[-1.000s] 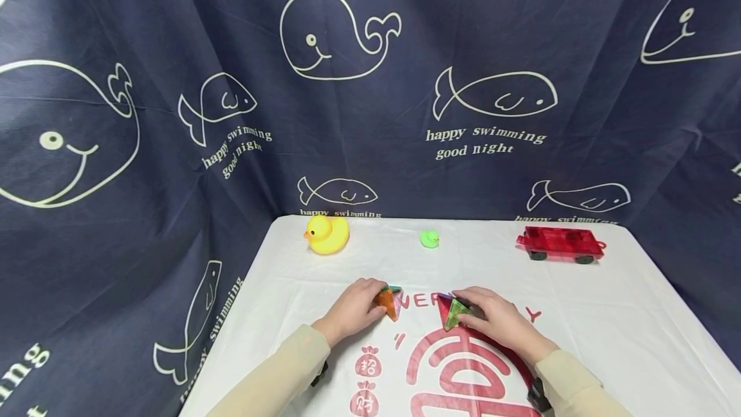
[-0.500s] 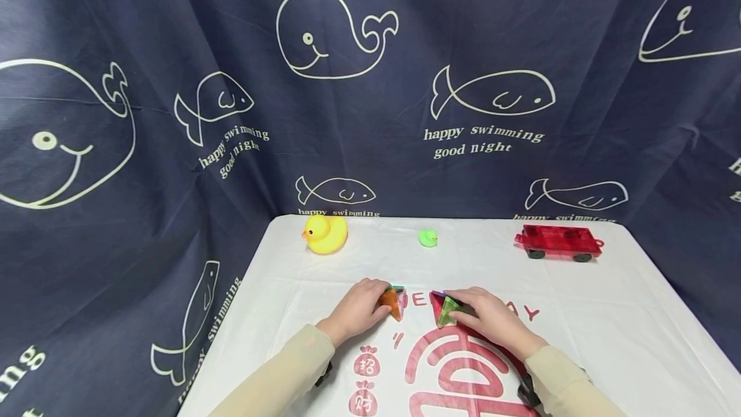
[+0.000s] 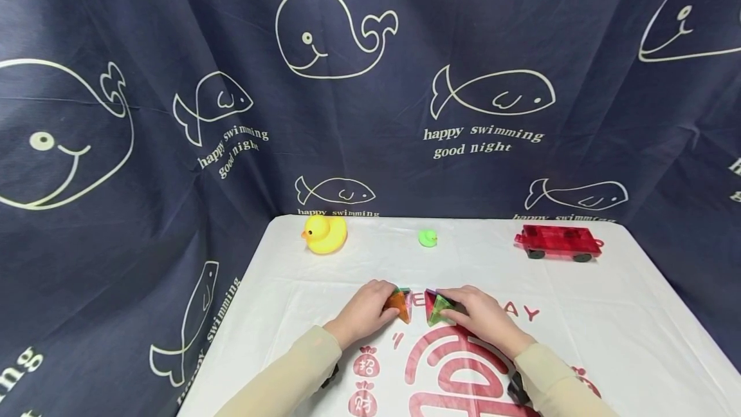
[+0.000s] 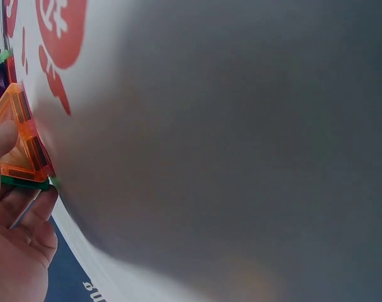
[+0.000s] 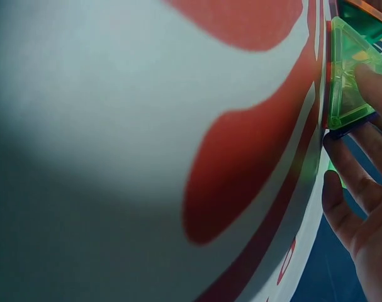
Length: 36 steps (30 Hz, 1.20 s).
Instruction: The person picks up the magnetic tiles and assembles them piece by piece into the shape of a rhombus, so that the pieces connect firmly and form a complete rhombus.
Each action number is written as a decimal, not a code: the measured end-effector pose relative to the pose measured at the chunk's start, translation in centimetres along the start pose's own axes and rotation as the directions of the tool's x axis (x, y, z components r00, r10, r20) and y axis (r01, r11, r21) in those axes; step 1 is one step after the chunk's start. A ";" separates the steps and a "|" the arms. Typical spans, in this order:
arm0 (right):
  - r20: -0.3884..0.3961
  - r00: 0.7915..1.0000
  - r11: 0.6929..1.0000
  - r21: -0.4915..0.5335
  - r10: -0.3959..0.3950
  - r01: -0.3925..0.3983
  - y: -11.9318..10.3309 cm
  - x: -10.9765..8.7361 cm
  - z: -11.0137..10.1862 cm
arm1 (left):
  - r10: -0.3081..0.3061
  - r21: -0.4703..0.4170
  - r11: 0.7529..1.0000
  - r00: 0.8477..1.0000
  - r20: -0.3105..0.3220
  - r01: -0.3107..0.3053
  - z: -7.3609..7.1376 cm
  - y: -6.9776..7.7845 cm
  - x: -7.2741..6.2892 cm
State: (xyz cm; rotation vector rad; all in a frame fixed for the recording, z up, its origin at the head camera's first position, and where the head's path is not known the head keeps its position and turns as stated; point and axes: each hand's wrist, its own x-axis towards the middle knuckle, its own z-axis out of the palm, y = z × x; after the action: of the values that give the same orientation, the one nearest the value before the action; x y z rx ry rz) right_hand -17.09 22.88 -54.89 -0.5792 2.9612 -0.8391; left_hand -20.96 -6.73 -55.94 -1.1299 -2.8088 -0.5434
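Observation:
Near the middle of the table my left hand (image 3: 366,311) grips a small pyramid of translucent magnetic tiles, its orange tile (image 3: 398,304) under the thumb. A green tile (image 4: 26,182) shows on its far side, by the fingers. My right hand (image 3: 482,315) holds a second tile pyramid by its green tile (image 3: 438,309); a red tile (image 3: 429,301) faces the other pyramid. In the right wrist view the thumb presses the green triangle (image 5: 349,82) while the fingers sit behind it. A narrow gap separates the two pyramids, both low over the tabletop.
Along the back of the white printed tabletop (image 3: 370,256) stand a yellow rubber duck (image 3: 326,235), a tiny green duck (image 3: 428,238) and a red wheeled car base (image 3: 559,242). A dark blue curtain (image 3: 370,147) with fish drawings hangs behind the table.
Both hands have moved toward each other with their tile pyramids, the left one rightward and the right one leftward, so the gap has narrowed. The ducks and car base stay put.

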 end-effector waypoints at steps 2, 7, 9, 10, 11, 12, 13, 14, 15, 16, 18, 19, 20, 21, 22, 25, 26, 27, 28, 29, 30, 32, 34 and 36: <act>0.002 1.000 1.000 -0.004 0.014 -0.014 -0.2 0.1 0.1 | 0.012 0.000 1.000 1.000 -0.011 -0.012 0.1 0.1 0.1; 0.006 0.999 0.999 -0.006 0.036 -0.036 -0.6 0.4 0.3 | 0.018 -0.001 1.000 1.000 -0.019 -0.018 0.2 0.5 0.2; -0.001 1.000 1.000 0.001 0.024 -0.024 -0.6 0.5 0.4 | 0.009 -0.001 1.000 1.000 -0.015 -0.009 0.3 0.6 0.3; -0.007 1.000 1.000 0.002 0.010 -0.010 -0.6 0.6 0.4 | 0.006 -0.002 1.000 1.000 -0.014 -0.006 0.3 0.7 0.3; -0.011 1.000 1.000 0.006 0.001 -0.001 -0.6 0.6 0.5 | 0.003 -0.002 1.000 1.000 -0.012 -0.003 0.3 0.7 0.3; -0.016 1.000 1.000 0.007 -0.014 0.014 -0.7 0.6 0.5 | 0.002 -0.002 1.000 1.000 -0.011 -0.002 0.4 0.8 0.3; -0.022 0.999 0.999 0.006 -0.033 0.033 -0.7 0.7 0.6 | 0.003 -0.003 1.000 1.000 -0.011 -0.003 0.4 0.9 0.3; -0.028 0.998 0.999 0.006 -0.050 0.050 -0.6 0.7 0.7 | 0.005 0.000 1.000 1.000 -0.013 -0.005 0.4 0.9 0.4; -0.033 0.997 0.998 0.004 -0.065 0.066 -0.6 0.7 0.7 | 0.010 0.003 1.000 1.000 -0.016 -0.010 0.4 1.0 0.4; -0.038 0.996 0.997 0.003 -0.077 0.077 -0.6 0.7 0.8 | 0.014 0.005 1.000 1.000 -0.018 -0.014 0.4 1.1 0.4; -0.043 0.995 0.996 0.004 -0.088 0.089 -0.7 0.8 0.9 | 0.021 0.009 1.000 1.000 -0.023 -0.021 0.5 1.2 0.5; -0.047 0.995 0.996 0.004 -0.091 0.091 -0.7 0.8 0.9 | 0.025 0.011 1.000 0.999 -0.025 -0.024 0.5 1.2 0.5; -0.047 0.995 0.996 0.003 -0.088 0.088 -0.7 0.8 1.0 | 0.026 0.016 1.000 0.999 -0.027 -0.026 0.5 1.2 0.5; -0.049 0.995 0.996 0.001 -0.085 0.085 -0.7 0.8 1.0 | 0.026 0.018 1.000 0.999 -0.028 -0.025 0.6 1.2 0.5; -0.048 0.995 0.997 -0.001 -0.083 0.083 -0.7 0.9 1.0 | 0.026 0.020 0.999 0.999 -0.029 -0.025 0.6 1.1 0.5; -0.043 0.997 0.997 -0.003 -0.071 0.071 -0.7 0.9 1.0 | 0.031 0.027 0.999 0.999 -0.037 -0.030 0.7 1.0 0.5; -0.041 0.997 0.998 -0.004 -0.068 0.068 -0.8 0.9 1.0 | 0.032 0.028 0.999 0.999 -0.039 -0.031 0.8 1.0 0.5; -0.037 0.997 0.998 -0.002 -0.062 0.062 -0.8 0.9 1.0 | 0.032 0.028 0.999 0.999 -0.041 -0.031 0.7 1.0 0.5; -0.032 0.998 0.998 0.001 -0.057 0.057 -0.9 0.9 1.0 | 0.031 0.026 0.999 0.999 -0.040 -0.030 0.7 1.1 0.5; -0.027 0.998 0.999 0.004 -0.053 0.053 -1.0 1.0 1.0 | 0.031 0.024 0.999 0.999 -0.042 -0.030 0.6 1.1 0.5; -0.024 0.998 0.999 0.006 -0.052 0.052 -1.0 1.0 0.9 | 0.029 0.022 0.999 0.999 -0.041 -0.028 0.6 1.1 0.5; -0.019 0.998 0.999 0.010 -0.053 0.053 -1.2 1.0 0.9 | 0.022 0.017 1.000 0.999 -0.035 -0.022 0.5 1.2 0.4; -0.018 0.998 0.998 0.013 -0.061 0.061 -1.3 1.1 0.8 | 0.018 0.014 1.000 0.999 -0.032 -0.018 0.5 1.2 0.4; -0.022 0.997 0.997 0.017 -0.068 0.069 -1.4 1.1 0.7 | 0.016 0.013 1.000 0.999 -0.031 -0.015 0.5 1.2 0.4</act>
State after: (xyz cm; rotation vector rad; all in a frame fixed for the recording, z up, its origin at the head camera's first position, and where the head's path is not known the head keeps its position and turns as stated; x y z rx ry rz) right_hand -17.53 21.06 -54.71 -0.6789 2.9658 -0.8814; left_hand -20.39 -5.49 -56.02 -1.1301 -2.7709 -0.5358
